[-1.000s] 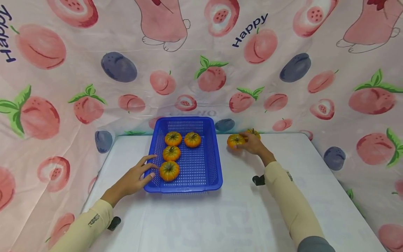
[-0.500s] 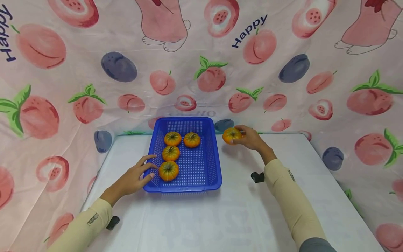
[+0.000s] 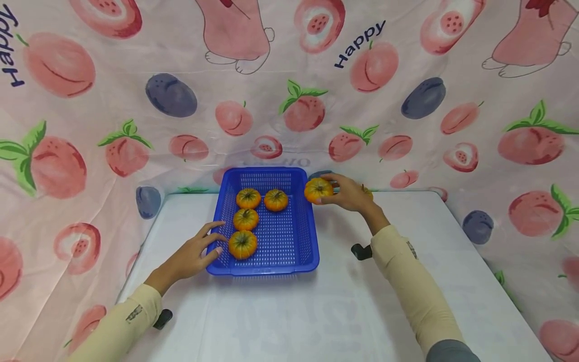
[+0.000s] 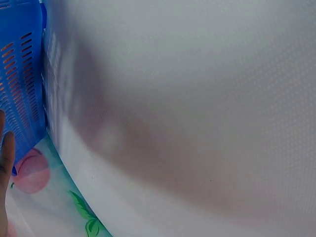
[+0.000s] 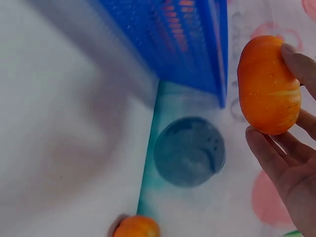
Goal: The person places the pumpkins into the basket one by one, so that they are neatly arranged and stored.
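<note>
My right hand (image 3: 346, 193) grips a small orange pumpkin (image 3: 318, 190) between thumb and fingers, level with the right rim of a blue plastic basket (image 3: 311, 236). The right wrist view shows this held pumpkin (image 5: 269, 86) side-on, off the table. Inside the basket sit several similar pumpkins; the nearest pumpkin (image 3: 243, 245) is by the left wall. My left hand (image 3: 195, 254) rests at the basket's left rim, its fingers spread and loosely bent. Another pumpkin (image 3: 367, 192) lies on the table behind my right hand, mostly hidden by it in the head view.
The basket stands on a white table (image 3: 271, 317) near its back edge. A cloth backdrop (image 3: 271, 100) printed with fruit hangs behind and at both sides. Small black devices sit at both wrists, one black device (image 3: 361, 252) beneath the right one.
My right hand has lifted the pumpkin off the table and carried it left to the basket's right rim. The left hand has stayed in place.
</note>
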Motion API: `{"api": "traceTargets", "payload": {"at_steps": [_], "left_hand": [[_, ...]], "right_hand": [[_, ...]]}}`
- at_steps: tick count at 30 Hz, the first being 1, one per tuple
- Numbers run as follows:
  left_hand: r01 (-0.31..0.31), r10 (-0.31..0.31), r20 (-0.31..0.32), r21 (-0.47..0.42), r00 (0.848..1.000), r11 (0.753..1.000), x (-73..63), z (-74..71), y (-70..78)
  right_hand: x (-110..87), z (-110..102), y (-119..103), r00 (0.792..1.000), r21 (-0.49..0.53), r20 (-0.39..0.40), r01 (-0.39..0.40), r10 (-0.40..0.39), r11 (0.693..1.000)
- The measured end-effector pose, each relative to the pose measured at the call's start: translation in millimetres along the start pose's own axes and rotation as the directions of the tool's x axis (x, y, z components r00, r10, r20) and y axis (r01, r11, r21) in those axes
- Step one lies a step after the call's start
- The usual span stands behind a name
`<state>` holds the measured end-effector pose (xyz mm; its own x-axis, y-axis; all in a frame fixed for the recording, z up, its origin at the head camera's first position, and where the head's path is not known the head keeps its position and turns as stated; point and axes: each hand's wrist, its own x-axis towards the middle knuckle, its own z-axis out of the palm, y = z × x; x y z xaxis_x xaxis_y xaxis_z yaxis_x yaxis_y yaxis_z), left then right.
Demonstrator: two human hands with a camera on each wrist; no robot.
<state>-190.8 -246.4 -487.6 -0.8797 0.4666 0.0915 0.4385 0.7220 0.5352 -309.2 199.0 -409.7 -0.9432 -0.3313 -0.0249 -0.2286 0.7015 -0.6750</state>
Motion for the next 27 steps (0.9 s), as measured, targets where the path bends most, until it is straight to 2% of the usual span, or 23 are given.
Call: {"api": "traceTargets", "payload": {"at_steps": [7, 13, 27], "left_hand": [[0.000, 0.000, 0.000, 0.008, 1.000, 1.000, 1.1, 0.6, -0.7], [0.001, -0.001, 0.003, -0.004, 1.000, 1.000, 0.5, 1.6, -2.3], [-0.018, 0.018, -0.008, 0.000, 1.000, 1.000, 0.6, 3.5, -4.0]], "right_hand": [[3.6, 7, -23, 0.998, 0.035, 0.041, 0.052, -0.054, 0.998], [10.6, 18, -34, 0.992, 0.044, 0.078, 0.093, -0.097, 0.995], [29.8, 41, -45, 0.984, 0.039, 0.147, 0.095, -0.100, 0.995]]}}
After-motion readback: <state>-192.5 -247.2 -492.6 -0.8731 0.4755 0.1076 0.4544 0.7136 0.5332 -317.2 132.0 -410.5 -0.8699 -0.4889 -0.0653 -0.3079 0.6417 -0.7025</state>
